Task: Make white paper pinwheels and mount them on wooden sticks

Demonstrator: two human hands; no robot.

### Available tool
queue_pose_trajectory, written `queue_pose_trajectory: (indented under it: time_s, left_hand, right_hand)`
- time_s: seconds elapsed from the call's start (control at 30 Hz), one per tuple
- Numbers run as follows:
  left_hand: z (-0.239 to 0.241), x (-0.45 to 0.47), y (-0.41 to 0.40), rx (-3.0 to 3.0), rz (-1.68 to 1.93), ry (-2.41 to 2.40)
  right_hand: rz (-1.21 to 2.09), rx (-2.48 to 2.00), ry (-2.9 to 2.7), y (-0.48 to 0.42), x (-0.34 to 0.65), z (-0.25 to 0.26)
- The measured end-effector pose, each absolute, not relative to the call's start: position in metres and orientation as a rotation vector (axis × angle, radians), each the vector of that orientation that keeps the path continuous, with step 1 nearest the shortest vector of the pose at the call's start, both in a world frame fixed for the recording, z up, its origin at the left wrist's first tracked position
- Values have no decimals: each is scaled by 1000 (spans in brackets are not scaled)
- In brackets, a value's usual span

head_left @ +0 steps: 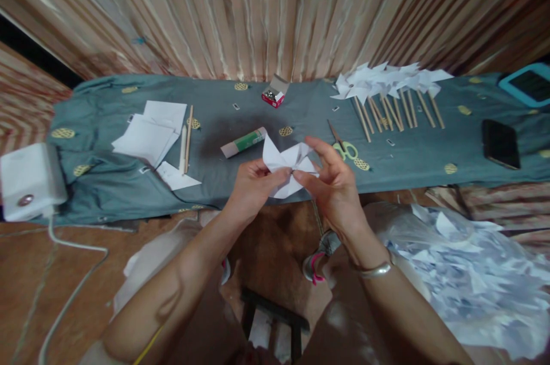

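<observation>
Pinching from both sides, the left hand (pixel 253 187) and the right hand (pixel 333 184) held a white paper pinwheel (pixel 289 165) between them, just above the near edge of the grey-green cloth (pixel 429 153). The left hand's thumb and forefinger were closed on the pinwheel's left flaps; the right hand's fingertips met at its centre, though whether they also held a pin there could not be told. Just beyond the right hand lay green-handled scissors (pixel 346 149), and beyond the left hand a glue stick (pixel 243 142) lay on its side. Farther past both hands sat a small open red box (pixel 274 91). Well off to the left of the left hand were loose white sheets (pixel 150 133) with wooden sticks (pixel 188 138) beside them. Far to the right of the right hand lay a row of finished pinwheels on sticks (pixel 393 90) and a dark phone (pixel 501 144).
</observation>
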State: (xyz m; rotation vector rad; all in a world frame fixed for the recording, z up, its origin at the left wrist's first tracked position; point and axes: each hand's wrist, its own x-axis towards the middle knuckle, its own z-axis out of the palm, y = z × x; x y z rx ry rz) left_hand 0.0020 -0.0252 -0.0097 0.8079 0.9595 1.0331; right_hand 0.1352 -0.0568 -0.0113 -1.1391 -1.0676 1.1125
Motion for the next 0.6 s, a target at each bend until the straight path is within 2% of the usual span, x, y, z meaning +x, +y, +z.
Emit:
queue_pose_trajectory:
  time_s: [0.6]
  left_hand:
    - [-10,1,-25,875,1018,1008]
  right_hand:
    - [1123,-1158,-1025,-54,140,-19]
